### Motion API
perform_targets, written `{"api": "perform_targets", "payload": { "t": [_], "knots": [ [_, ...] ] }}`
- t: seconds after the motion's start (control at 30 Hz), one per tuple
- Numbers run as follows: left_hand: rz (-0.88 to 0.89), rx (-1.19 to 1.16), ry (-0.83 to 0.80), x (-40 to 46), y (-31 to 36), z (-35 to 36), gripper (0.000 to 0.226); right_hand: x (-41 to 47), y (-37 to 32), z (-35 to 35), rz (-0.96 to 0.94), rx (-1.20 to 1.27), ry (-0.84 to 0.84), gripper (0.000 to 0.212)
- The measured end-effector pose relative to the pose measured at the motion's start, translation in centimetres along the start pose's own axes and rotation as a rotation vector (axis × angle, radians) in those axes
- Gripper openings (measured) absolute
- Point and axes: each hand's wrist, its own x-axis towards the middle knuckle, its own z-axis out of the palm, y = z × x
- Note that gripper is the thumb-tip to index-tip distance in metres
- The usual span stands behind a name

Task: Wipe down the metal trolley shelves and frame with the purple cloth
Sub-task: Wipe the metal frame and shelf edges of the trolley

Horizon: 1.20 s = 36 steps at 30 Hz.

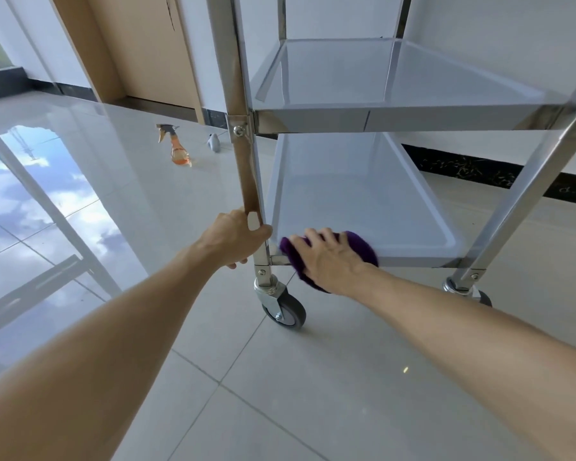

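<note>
A stainless steel trolley fills the upper right, with a middle shelf and a bottom shelf. My left hand grips the near left upright post just above the bottom shelf. My right hand lies flat with spread fingers on the purple cloth, pressing it onto the near left corner and front rim of the bottom shelf. Part of the cloth hangs over the rim below my palm.
A spray bottle of orange liquid and a small grey object stand on the glossy tiled floor behind the post. Caster wheels sit at the near left and near right. A wooden door and white wall lie beyond.
</note>
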Motion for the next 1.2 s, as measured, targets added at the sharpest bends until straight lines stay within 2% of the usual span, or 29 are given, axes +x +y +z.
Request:
{"api": "perform_targets", "payload": {
  "t": [0.13,0.23,0.33,0.6,0.73,0.83,0.93,1.07,1.13,1.2],
  "knots": [
    [-0.019,0.131,0.001,0.1,0.0,-0.3,0.028,1.0,-1.2,-0.4,-0.066,0.023,-0.022,0.049],
    [-0.083,0.240,-0.051,0.3,0.3,-0.6,0.045,-0.4,1.6,-0.3,-0.072,0.058,0.000,0.046],
    [-0.142,0.278,-0.086,0.2,0.8,-0.9,0.057,-2.9,6.1,0.2,-0.019,0.064,-0.034,0.048],
    [-0.169,0.546,-0.079,-0.9,2.6,-2.0,0.062,-8.8,14.8,0.2,0.168,0.023,-0.172,0.056],
    [-0.121,0.699,-0.123,-1.0,3.6,-2.8,0.055,-10.0,15.7,-1.7,0.157,0.196,-0.122,0.044],
    [-0.059,0.772,-0.172,-1.1,5.1,-3.8,0.053,-10.9,15.6,-4.2,0.091,0.398,-0.040,0.048],
    [0.042,0.629,-0.232,-1.3,8.3,-4.5,0.047,-12.3,15.9,-7.4,0.020,0.495,0.064,0.051],
    [0.233,0.307,-0.347,-2.4,15.1,-5.8,0.035,-15.6,17.8,-12.3,0.025,0.594,0.251,0.057],
    [0.389,0.115,-0.328,-3.2,18.7,-6.3,0.028,-17.4,19.0,-14.3,0.057,0.613,0.333,0.062],
    [0.539,-0.069,-0.221,-3.9,22.2,-6.2,0.021,-19.0,20.4,-15.7,0.112,0.628,0.391,0.065]
  ]
}}
